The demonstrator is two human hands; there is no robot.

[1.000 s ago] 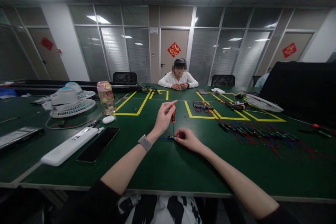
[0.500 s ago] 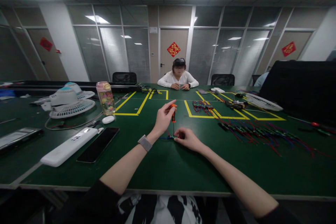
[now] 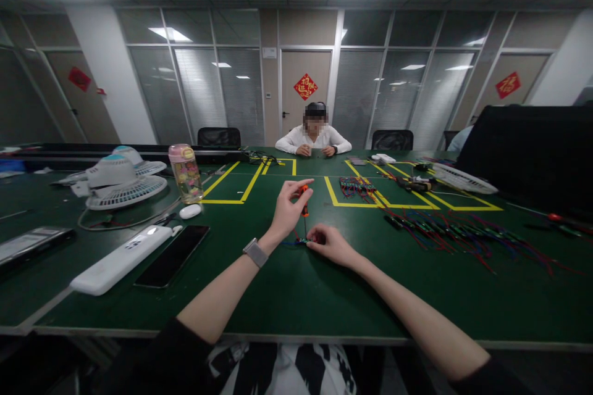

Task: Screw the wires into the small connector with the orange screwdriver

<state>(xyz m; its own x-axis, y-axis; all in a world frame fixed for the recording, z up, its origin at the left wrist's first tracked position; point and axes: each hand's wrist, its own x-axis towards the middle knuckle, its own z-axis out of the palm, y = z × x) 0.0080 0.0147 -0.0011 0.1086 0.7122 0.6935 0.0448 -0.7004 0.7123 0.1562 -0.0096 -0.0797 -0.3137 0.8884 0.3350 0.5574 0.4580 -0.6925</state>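
My left hand pinches the orange handle of a small screwdriver, held upright with its tip down on a small wired part on the green table. My right hand is closed on that part and presses it to the table just right of the tip. A watch sits on my left wrist. Blue and red wires stick out of the part to the left.
A white power bank and a black phone lie at the left. White fans, a pink bottle and a white mouse stand behind them. Several wired parts spread at the right. A person sits across the table.
My left fingers have shifted slightly on the screwdriver handle, and the view has drifted a little. Both hands stay in the same place.
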